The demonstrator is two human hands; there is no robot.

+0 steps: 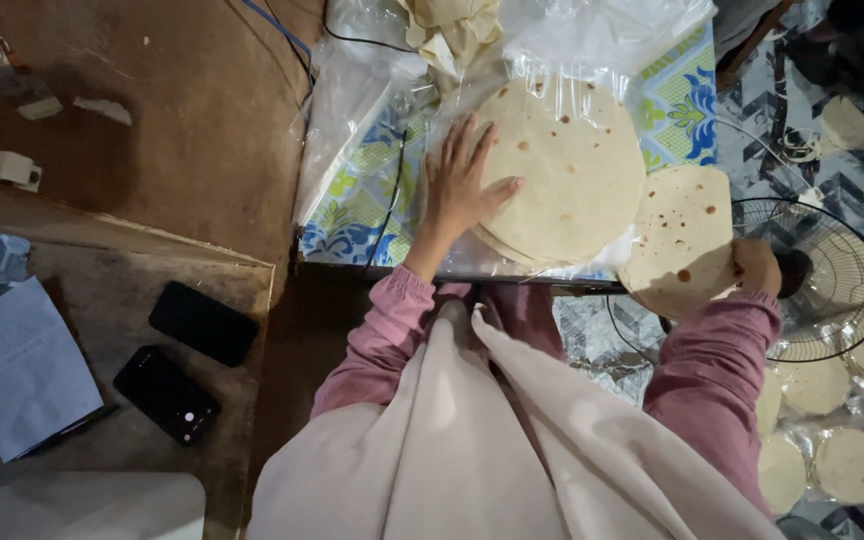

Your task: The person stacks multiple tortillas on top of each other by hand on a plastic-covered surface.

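Note:
A stack of round flatbreads (572,170) lies on clear plastic wrap (592,40) over a patterned cloth on a low table (352,215). My left hand (462,185) rests flat on the stack's left edge, fingers spread. My right hand (757,265) holds a single flatbread (677,235) by its right edge, hanging just off the table's right side beside the stack. Pink sleeves cover both arms.
A standing fan (832,290) lies on the right, with several flatbreads (852,465) spread on foil around it. Two dark phones (202,322) (165,393) and a paper sheet (22,365) lie on a mat at left. Crumpled bread scraps (452,30) sit at the top.

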